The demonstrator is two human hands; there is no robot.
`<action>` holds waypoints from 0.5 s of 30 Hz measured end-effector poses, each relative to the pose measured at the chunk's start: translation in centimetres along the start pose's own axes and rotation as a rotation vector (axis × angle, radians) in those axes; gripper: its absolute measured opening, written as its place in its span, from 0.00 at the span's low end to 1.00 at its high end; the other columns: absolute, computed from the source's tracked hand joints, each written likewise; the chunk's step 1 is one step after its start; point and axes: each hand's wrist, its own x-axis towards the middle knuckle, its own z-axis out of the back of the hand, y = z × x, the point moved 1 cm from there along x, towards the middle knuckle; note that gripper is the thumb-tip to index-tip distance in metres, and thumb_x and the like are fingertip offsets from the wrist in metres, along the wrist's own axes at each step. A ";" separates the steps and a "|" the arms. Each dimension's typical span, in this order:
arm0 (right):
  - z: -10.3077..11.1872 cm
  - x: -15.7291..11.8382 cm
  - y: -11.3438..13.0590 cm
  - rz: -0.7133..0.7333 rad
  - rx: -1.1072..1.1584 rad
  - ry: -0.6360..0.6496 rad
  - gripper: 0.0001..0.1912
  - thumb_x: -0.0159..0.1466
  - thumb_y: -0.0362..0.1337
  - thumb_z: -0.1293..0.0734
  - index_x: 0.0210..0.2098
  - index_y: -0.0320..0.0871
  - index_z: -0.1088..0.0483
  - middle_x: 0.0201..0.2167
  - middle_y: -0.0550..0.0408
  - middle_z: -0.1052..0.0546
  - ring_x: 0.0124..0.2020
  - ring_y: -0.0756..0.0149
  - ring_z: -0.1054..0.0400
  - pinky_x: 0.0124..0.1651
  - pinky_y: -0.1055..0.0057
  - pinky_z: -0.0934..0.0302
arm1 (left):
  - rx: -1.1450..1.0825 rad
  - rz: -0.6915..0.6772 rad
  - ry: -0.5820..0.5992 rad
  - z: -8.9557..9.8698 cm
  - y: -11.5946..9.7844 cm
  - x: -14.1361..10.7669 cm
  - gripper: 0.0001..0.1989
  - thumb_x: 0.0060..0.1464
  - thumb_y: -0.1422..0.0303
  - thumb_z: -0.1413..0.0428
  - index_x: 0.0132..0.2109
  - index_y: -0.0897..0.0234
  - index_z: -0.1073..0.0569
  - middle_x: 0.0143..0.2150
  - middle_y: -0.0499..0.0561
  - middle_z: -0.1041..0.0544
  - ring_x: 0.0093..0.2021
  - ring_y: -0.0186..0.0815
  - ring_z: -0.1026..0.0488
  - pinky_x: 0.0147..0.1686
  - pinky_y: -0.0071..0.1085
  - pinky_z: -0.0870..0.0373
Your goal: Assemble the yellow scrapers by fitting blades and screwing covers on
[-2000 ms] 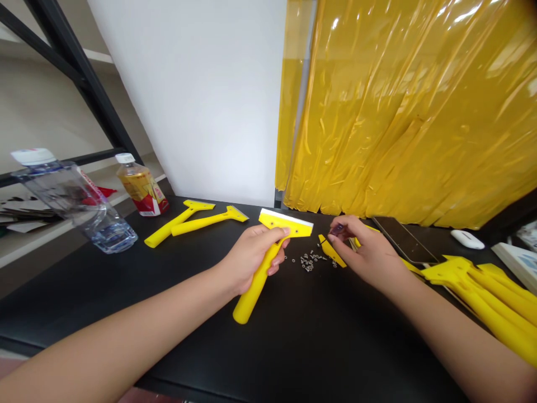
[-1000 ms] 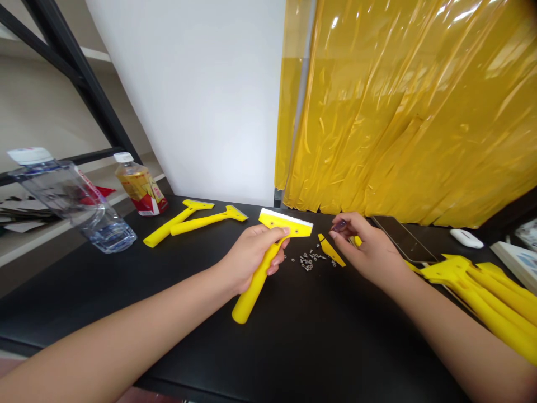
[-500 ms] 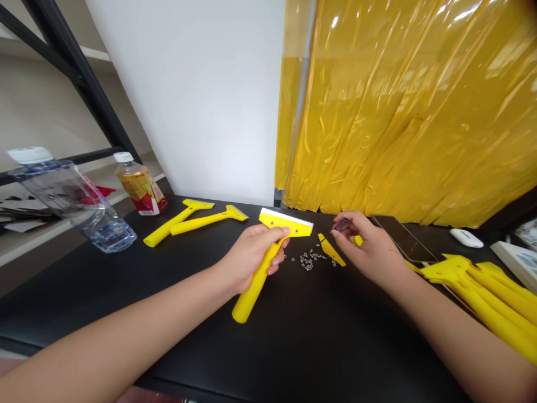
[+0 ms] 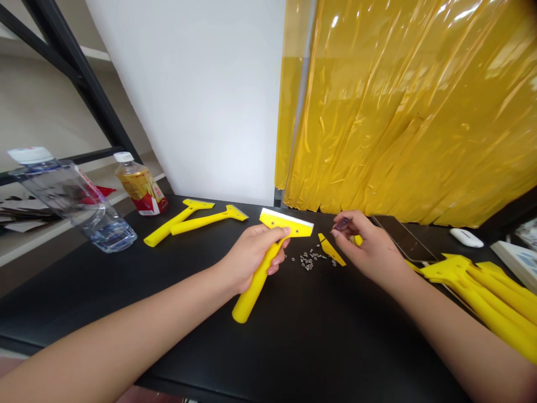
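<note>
My left hand (image 4: 255,254) is wrapped round the neck of a yellow scraper (image 4: 251,294), its thumb on the head below a white edge strip. My right hand (image 4: 363,240) pinches a small screwdriver with a dark purple, see-through handle (image 4: 342,224); its thin dark shaft points down and left. Just below that shaft, a loose yellow plate (image 4: 332,250) lies on the black table (image 4: 302,341). Several small screws and nuts (image 4: 309,261) are scattered between the two hands, left of the plate.
Two yellow scrapers (image 4: 168,225) (image 4: 205,221) lie at the back left, near a red-labelled bottle (image 4: 142,187) and a large clear bottle (image 4: 96,207). On the right are a phone (image 4: 405,239), a white case (image 4: 466,238) and a pile of yellow scraper handles (image 4: 482,291).
</note>
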 end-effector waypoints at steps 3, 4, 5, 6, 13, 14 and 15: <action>-0.1 0.0 0.0 0.006 0.002 0.011 0.10 0.68 0.40 0.33 0.48 0.50 0.33 0.37 0.56 0.22 0.36 0.62 0.25 0.41 0.64 0.33 | -0.002 -0.011 0.001 0.0 0.0 0.0 0.15 0.62 0.61 0.40 0.30 0.64 0.30 0.20 0.46 0.36 0.19 0.28 0.40 0.18 0.26 0.46; -0.1 0.0 0.0 0.009 0.007 0.019 0.09 0.68 0.40 0.33 0.48 0.50 0.33 0.37 0.56 0.22 0.36 0.62 0.25 0.41 0.64 0.33 | -0.004 -0.013 0.001 0.0 0.1 0.0 0.15 0.62 0.61 0.40 0.30 0.64 0.30 0.20 0.46 0.35 0.19 0.28 0.40 0.18 0.26 0.46; -0.2 -0.1 0.0 0.011 0.014 0.028 0.09 0.69 0.40 0.33 0.48 0.50 0.33 0.37 0.56 0.23 0.36 0.62 0.25 0.41 0.64 0.33 | -0.004 -0.014 0.001 0.0 0.1 0.0 0.15 0.62 0.61 0.40 0.30 0.64 0.30 0.20 0.46 0.35 0.19 0.28 0.40 0.18 0.26 0.46; -0.2 -0.1 -0.1 0.013 0.021 0.034 0.09 0.69 0.40 0.34 0.48 0.50 0.33 0.36 0.56 0.23 0.36 0.62 0.25 0.41 0.64 0.33 | -0.006 -0.014 0.001 0.0 0.1 0.0 0.15 0.62 0.61 0.40 0.30 0.64 0.30 0.21 0.46 0.35 0.19 0.28 0.40 0.18 0.26 0.46; 0.1 -0.1 0.1 0.021 -0.003 -0.002 0.09 0.68 0.41 0.33 0.48 0.50 0.33 0.36 0.55 0.22 0.36 0.61 0.25 0.40 0.64 0.32 | -0.007 -0.013 0.010 0.1 0.1 0.1 0.16 0.62 0.61 0.40 0.30 0.64 0.30 0.21 0.46 0.35 0.19 0.28 0.40 0.18 0.25 0.46; 0.2 -0.1 0.2 0.019 -0.009 -0.006 0.09 0.68 0.41 0.33 0.48 0.50 0.32 0.36 0.55 0.22 0.37 0.60 0.25 0.41 0.63 0.32 | -0.007 -0.011 0.011 0.1 0.1 0.1 0.16 0.62 0.61 0.40 0.30 0.64 0.30 0.21 0.46 0.35 0.19 0.28 0.40 0.18 0.25 0.46; 0.3 -0.1 0.2 0.020 -0.014 -0.008 0.10 0.68 0.41 0.33 0.48 0.50 0.32 0.36 0.55 0.22 0.37 0.60 0.25 0.41 0.63 0.32 | -0.009 -0.010 0.012 0.1 0.1 0.1 0.16 0.62 0.61 0.40 0.30 0.64 0.30 0.20 0.46 0.35 0.19 0.28 0.40 0.18 0.25 0.46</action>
